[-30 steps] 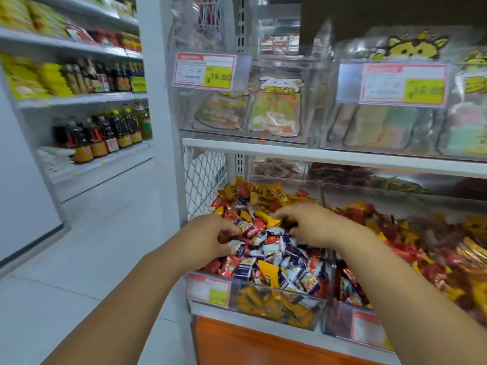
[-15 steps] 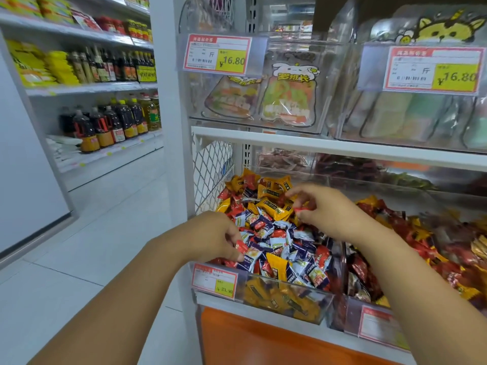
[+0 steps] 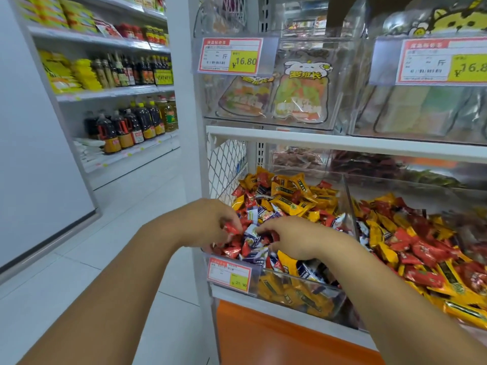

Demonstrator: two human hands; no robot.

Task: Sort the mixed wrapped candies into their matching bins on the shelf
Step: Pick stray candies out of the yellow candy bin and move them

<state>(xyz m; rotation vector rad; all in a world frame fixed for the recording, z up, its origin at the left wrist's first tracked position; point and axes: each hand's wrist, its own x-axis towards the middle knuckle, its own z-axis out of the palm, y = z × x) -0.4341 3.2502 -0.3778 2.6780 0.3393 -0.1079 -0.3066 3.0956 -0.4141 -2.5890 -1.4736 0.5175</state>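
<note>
A clear left bin (image 3: pixel 303 289) on the lower shelf holds a mixed heap of yellow, red and blue-white wrapped candies (image 3: pixel 287 204). My left hand (image 3: pixel 208 222) hovers at the bin's front left corner and pinches a red wrapped candy (image 3: pixel 232 229). My right hand (image 3: pixel 295 239) lies over the front of the heap, fingers curled around a red candy (image 3: pixel 274 236) among the blue-white ones. To the right, a second clear bin (image 3: pixel 350 204) is filled with red and yellow candies (image 3: pixel 411 241).
Above the white shelf board (image 3: pixel 342 143), clear bins hold bagged sweets behind price tags (image 3: pixel 232 56). A small price tag (image 3: pixel 228 274) hangs on the left bin's front. An orange panel (image 3: pixel 276 338) lies below. Bottles (image 3: pixel 131 127) line a shelf across the tiled aisle on the left.
My right hand has come from the back of the heap down to its front, close to my left hand. My left hand has lifted slightly with a red candy in its fingers.
</note>
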